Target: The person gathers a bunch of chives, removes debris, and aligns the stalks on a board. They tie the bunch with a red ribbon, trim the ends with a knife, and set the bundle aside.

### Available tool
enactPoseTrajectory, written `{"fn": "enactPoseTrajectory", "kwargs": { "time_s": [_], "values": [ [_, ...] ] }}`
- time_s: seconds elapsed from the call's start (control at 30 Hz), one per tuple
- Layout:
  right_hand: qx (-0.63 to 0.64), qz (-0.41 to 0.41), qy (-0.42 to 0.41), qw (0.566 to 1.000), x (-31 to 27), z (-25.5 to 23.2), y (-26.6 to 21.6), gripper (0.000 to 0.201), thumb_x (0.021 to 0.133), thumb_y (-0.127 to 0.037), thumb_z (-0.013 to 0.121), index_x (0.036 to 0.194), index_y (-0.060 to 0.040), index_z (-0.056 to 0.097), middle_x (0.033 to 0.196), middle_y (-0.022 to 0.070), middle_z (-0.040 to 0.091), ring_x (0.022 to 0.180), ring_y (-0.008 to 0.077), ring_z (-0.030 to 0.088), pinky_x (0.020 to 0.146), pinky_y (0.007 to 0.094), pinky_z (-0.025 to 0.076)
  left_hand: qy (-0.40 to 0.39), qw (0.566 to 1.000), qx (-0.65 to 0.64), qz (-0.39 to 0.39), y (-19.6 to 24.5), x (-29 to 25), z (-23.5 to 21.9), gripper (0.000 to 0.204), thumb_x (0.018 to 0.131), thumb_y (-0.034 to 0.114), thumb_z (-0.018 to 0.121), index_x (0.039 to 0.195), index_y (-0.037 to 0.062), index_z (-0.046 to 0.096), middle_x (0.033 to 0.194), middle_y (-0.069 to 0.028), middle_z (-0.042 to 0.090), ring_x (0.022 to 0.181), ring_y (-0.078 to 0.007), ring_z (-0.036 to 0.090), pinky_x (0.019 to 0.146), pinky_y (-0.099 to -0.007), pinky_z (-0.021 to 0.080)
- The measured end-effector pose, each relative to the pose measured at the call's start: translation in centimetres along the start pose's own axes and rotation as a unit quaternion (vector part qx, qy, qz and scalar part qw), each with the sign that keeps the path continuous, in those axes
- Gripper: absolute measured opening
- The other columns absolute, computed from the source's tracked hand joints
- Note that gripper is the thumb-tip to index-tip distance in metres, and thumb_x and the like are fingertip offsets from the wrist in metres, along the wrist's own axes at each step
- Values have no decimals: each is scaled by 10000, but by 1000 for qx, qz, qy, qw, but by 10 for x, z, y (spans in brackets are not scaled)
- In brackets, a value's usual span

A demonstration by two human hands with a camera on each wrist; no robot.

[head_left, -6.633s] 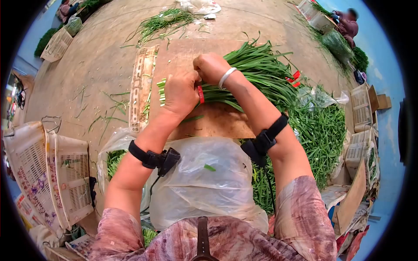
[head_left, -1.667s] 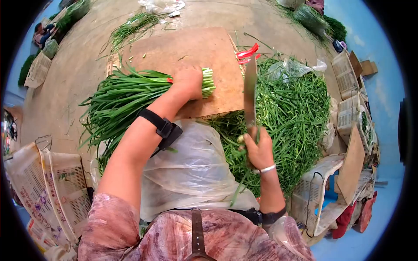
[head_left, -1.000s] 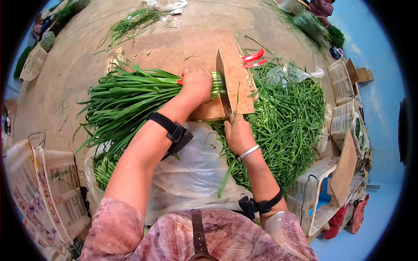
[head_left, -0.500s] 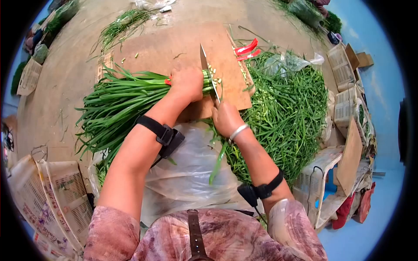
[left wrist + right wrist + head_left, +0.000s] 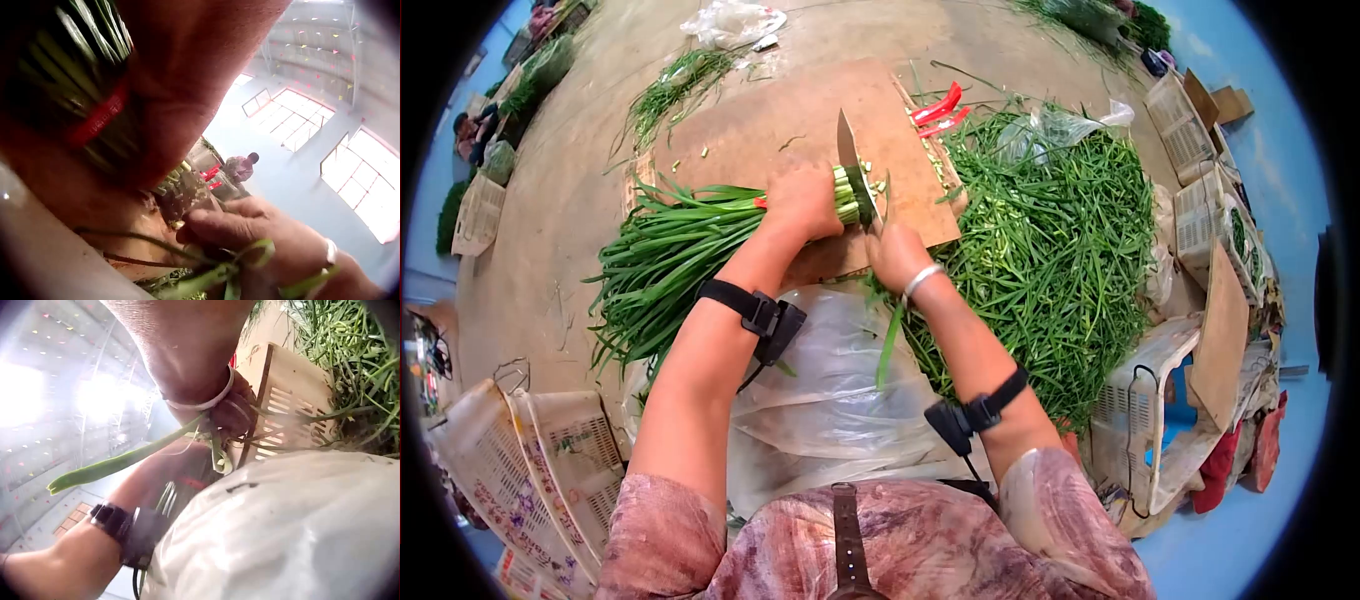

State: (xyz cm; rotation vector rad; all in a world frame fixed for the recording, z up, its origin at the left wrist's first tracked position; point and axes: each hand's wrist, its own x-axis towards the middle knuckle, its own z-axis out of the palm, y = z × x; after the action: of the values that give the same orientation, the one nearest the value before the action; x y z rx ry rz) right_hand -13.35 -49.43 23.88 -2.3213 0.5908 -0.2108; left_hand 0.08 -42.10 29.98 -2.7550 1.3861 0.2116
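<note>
A person's left hand (image 5: 803, 203) clamps a bundle (image 5: 690, 240) of long green chives just behind its cut ends, fingers curled over the stalks and pressing them to a brown board (image 5: 800, 130). The right hand (image 5: 897, 257) grips the handle of a cleaver (image 5: 852, 170), whose blade stands on edge across the pale stalk ends right beside the left hand's fingers. A loose green leaf (image 5: 889, 340) is caught in the right hand and hangs down past a white bangle (image 5: 920, 280) on that wrist. The bundle lies on its side across the board's left half, leaves fanning out left over the concrete floor (image 5: 590, 140), with a red band (image 5: 97, 119) around it under the left palm, seen close in the left wrist view. Small cut bits (image 5: 887, 185) lie on the board just beside the blade. Right of the board sits a large heap (image 5: 1060, 240) of loose chives, with red bands (image 5: 937, 105) at its upper edge. A clear plastic sheet (image 5: 840, 390) covers the person's lap. White crates (image 5: 540, 480) stand at the lower left.
</note>
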Motion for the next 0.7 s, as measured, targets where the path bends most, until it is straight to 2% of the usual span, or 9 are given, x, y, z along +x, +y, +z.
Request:
{"fn": "enactPoseTrajectory", "kwargs": {
  "time_s": [0.2, 0.37, 0.4, 0.47, 0.5, 0.53, 0.6, 0.67, 0.7],
  "values": [
    [40, 204, 171, 963, -14, -54, 58, 263, 785, -98, 492, 976, 37, 611, 839, 241, 624, 769, 362, 614, 716, 413, 473, 3, 1000, -10, 0, -6, 4, 9, 636, 539, 304, 737, 1056, 7, 515, 1072, -177, 557, 1009, -317, 547, 850, -416, 454],
    [-65, 265, 200, 941, -94, -83, 153, 335, 817, -232, 585, 1005, 45, 599, 869, 259, 609, 787, 381, 593, 699, 438, 447, -33, 993, -107, 39, -16, 11, 19, 444, 455, 390, 821, 695, 71, 625, 780, -140, 625, 737, -292, 604, 662, -374, 490],
    [-132, 288, 153, 936, -105, -81, 198, 397, 807, -268, 617, 1052, 43, 585, 939, 263, 606, 841, 374, 595, 741, 436, 451, -31, 979, -166, 114, -29, 32, 51, 516, 426, 411, 835, 773, 81, 644, 823, -144, 630, 781, -301, 594, 705, -374, 480],
    [-87, 208, 189, 956, -131, -72, 261, 599, 785, -389, 647, 1066, 128, 537, 1093, 289, 555, 1007, 388, 549, 846, 435, 426, -154, 916, -296, 224, -41, 26, 10, 945, 362, 461, 858, 1162, 67, 545, 1151, -185, 549, 1058, -302, 510, 899, -366, 400],
    [-128, 272, 96, 949, -135, -81, 279, 658, 751, -404, 677, 1103, 130, 520, 1121, 286, 545, 1041, 369, 540, 854, 422, 424, 54, 945, -282, 158, -42, 17, 16, 1245, 350, 503, 854, 1354, 34, 285, 1365, -220, 330, 1223, -357, 362, 996, -388, 331],
    [-146, 341, 10, 929, -132, -93, 252, 737, 697, -446, 714, 1145, 100, 508, 1113, 281, 550, 998, 384, 555, 849, 424, 430, -7, 965, -243, 99, -47, -7, -19, 1404, 333, 533, 846, 1397, 18, 88, 1428, -230, 182, 1295, -409, 224, 1048, -493, 234],
    [-165, 312, -117, 928, -127, -112, 243, 649, 773, -396, 666, 1175, 85, 497, 1150, 235, 551, 969, 329, 580, 805, 376, 446, 53, 977, -192, 71, -61, -22, -13, 1362, 320, 528, 846, 1392, 28, 170, 1419, -213, 226, 1296, -402, 239, 998, -625, 198],
    [201, 298, -46, 932, -114, -127, 270, 402, 809, -295, 646, 964, 71, 588, 759, 89, 625, 587, 245, 586, 528, 341, 445, -7, 996, -44, 82, -68, -38, -9, 1282, 310, 504, 849, 1362, 41, 281, 1384, -193, 316, 1281, -383, 285, 960, -665, 207],
    [288, 331, 3, 898, -110, -128, 223, 321, 829, -235, 626, 961, 57, 603, 730, 65, 592, 568, 207, 566, 482, 299, 415, 29, 997, -20, 71, -64, -43, -8, 1107, 340, 441, 850, 1284, 60, 415, 1296, -155, 444, 1224, -338, 383, 934, -662, 248]
  ]
}}
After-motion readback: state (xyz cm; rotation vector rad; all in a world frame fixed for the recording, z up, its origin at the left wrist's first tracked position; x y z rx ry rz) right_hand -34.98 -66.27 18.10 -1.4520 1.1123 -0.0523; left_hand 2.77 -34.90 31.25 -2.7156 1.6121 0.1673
